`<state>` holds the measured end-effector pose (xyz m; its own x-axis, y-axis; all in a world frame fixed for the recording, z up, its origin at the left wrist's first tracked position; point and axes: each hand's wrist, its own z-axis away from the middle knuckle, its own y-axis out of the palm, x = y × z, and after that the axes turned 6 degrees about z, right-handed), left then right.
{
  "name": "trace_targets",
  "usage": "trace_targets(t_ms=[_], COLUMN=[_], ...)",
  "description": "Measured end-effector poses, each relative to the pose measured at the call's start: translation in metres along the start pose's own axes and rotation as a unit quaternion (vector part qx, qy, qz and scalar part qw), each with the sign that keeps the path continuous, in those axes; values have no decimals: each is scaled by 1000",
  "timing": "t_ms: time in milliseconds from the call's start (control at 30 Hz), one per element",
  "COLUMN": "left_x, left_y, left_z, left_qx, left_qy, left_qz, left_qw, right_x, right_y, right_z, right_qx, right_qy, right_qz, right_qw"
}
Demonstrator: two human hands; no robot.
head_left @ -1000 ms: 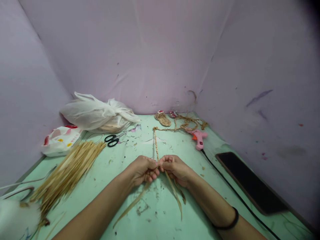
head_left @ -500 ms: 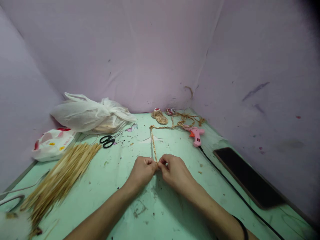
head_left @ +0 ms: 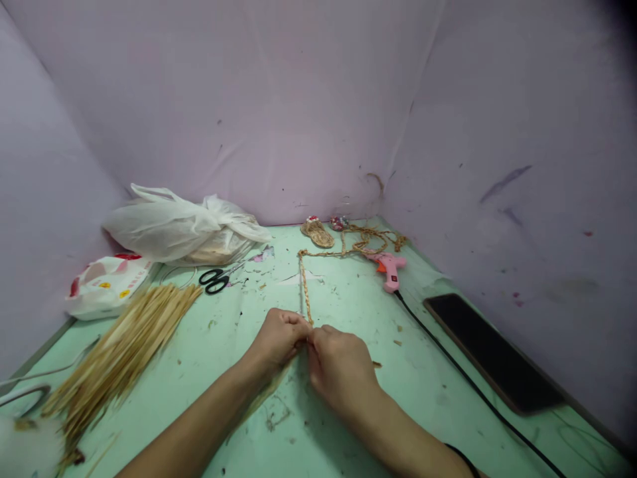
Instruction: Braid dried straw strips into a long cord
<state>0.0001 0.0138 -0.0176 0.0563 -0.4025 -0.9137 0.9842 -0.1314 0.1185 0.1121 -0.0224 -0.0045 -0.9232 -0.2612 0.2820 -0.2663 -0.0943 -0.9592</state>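
A tan braided straw cord [head_left: 305, 289] runs from a bend near the back of the table down to my hands, pulled straight. My left hand [head_left: 284, 335] pinches its near end between thumb and fingertips. Pressed against it, my right hand [head_left: 341, 362] is closed at the same spot, fingers curled around strands mostly hidden by the hand. A pale loose strand [head_left: 269, 392] trails beneath my left wrist. Past the bend, the cord leads right into a loose coil [head_left: 371, 239].
At left lie a bundle of straw strips [head_left: 124, 352], black-handled scissors [head_left: 215, 280], a white plastic bag [head_left: 184, 229] and a tissue pack [head_left: 107, 285]. A small woven sole [head_left: 317, 234] rests at the back. On the right are a pink glue gun [head_left: 391, 269] and a phone [head_left: 492, 352].
My right hand has turned over and shifted slightly down, its fingers curling in against the left hand. The left hand has barely moved. A pale strand now shows under the left wrist.
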Motion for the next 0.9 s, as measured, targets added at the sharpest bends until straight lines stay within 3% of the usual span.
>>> trace_targets(t_ms=[100, 233, 300, 400, 433, 567, 633, 767, 900], left_x=[-2, -5, -5, -3, -3, -5, -7, -14, -22], left_y=[-2, -6, -9, -13, -14, -12, -11, -11, -7], left_z=[-2, 0, 1, 0, 0, 0, 1, 6, 16], left_qx=[2, 38, 58, 77, 79, 71, 48, 4, -49], left_qy=[-5, -31, -35, -32, -31, -40, -34, 22, 35], left_qz=[-12, 2, 1, -15, -21, -62, -133, -339, -467], left_qw=[1000, 999, 998, 996, 996, 995, 989, 940, 882], right_x=[-7, -30, -38, -39, -37, -31, -30, -30, -29], right_y=[-6, -13, -8, 6, 12, 24, 24, 24, 28], right_z=[-2, -18, -27, -35, -35, -34, -34, -36, -37], right_qx=[9, -27, -26, 87, 107, 50, 36, 45, 54], right_qy=[17, 117, 132, 139, 133, 112, 123, 157, 137], right_qz=[-42, -178, -302, -450, -466, -434, -423, -435, -472], right_qw=[999, 977, 944, 878, 868, 892, 897, 885, 869])
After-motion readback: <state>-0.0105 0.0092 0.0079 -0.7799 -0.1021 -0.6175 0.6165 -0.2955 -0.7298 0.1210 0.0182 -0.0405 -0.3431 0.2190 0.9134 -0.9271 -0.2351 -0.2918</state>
